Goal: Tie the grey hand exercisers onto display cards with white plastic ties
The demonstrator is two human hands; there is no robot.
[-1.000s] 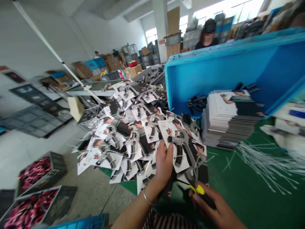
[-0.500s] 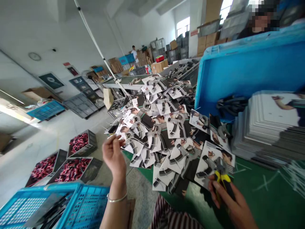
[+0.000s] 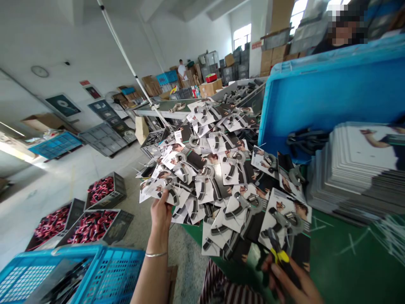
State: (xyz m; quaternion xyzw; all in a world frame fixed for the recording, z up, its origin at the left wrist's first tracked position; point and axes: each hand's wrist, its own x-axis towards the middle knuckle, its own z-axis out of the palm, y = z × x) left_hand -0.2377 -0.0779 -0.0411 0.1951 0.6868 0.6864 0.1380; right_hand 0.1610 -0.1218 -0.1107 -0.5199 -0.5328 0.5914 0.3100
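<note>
My left hand (image 3: 161,213) is at the near left edge of the pile, its thumb over a printed backing card (image 3: 154,189) that carries a grey hand grip strengthener; the fingers underneath are mostly hidden. Diagonal-cutter-like pliers (image 3: 278,250) with yellow and black handles are held in my right hand (image 3: 292,278), low on the right. Their jaws point up and left over a carded grip strengthener (image 3: 286,221). Whether the jaws touch it I cannot tell. Several more carded grip strengtheners (image 3: 234,166) lie heaped in front of me, many with white ties sticking out.
On the green tabletop (image 3: 341,257), a stack of printed cards (image 3: 360,147) stands beside a pile of white ties (image 3: 394,232). A blue crate (image 3: 332,88) rises behind. At lower left are a blue basket (image 3: 120,270) and grey bins of red parts (image 3: 104,190). People stand in the background.
My left hand has gone from raised beside the pile to gripping a card at its edge. My right hand has moved left and down with the pliers.
</note>
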